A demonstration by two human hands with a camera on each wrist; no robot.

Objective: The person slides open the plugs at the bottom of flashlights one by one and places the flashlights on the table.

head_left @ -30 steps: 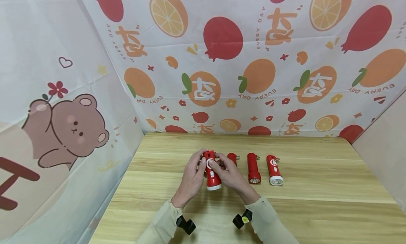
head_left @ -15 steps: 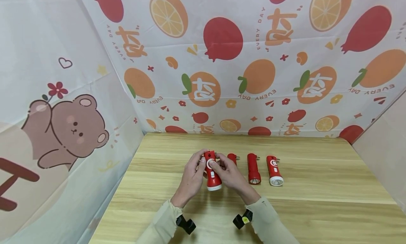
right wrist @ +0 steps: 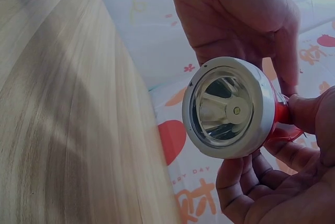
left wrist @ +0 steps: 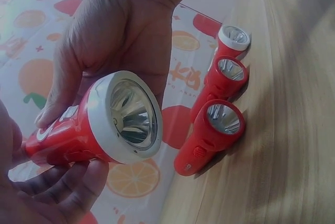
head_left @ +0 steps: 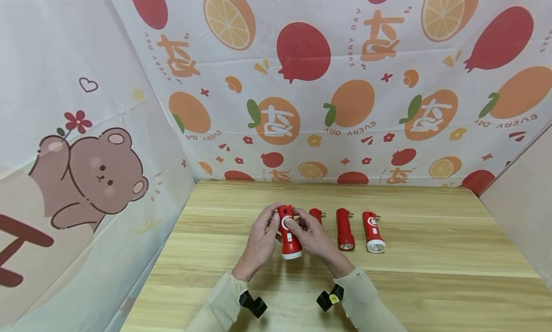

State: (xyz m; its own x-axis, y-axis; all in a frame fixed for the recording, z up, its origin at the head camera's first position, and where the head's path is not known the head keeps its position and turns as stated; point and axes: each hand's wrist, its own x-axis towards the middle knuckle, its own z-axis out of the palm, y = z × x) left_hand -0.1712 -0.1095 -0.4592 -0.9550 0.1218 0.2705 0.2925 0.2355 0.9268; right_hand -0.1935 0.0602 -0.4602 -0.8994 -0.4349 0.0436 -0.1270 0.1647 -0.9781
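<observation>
A red flashlight [head_left: 291,247] with a white rim is held above the table by both hands, its lens end toward the person. My left hand [head_left: 260,243] grips its left side, thumb along the body and fingers curled underneath. From the right, my right hand [head_left: 318,238] holds it, with the thumb pressing near the white ring on its top. Its clear lens and reflector [right wrist: 225,110] show in the right wrist view. Close by lie an all-red flashlight [head_left: 344,229], a white-rimmed red one [head_left: 373,232], and another red one [head_left: 316,214] partly hidden behind my right hand.
The flashlights lie in a row on a wooden table [head_left: 435,255], plug prongs showing at their far ends. A fruit-print cloth [head_left: 310,102] hangs behind the table, and a bear-print cloth [head_left: 99,178] hangs at left. Black wrist cameras [head_left: 253,305] sit on both sleeves.
</observation>
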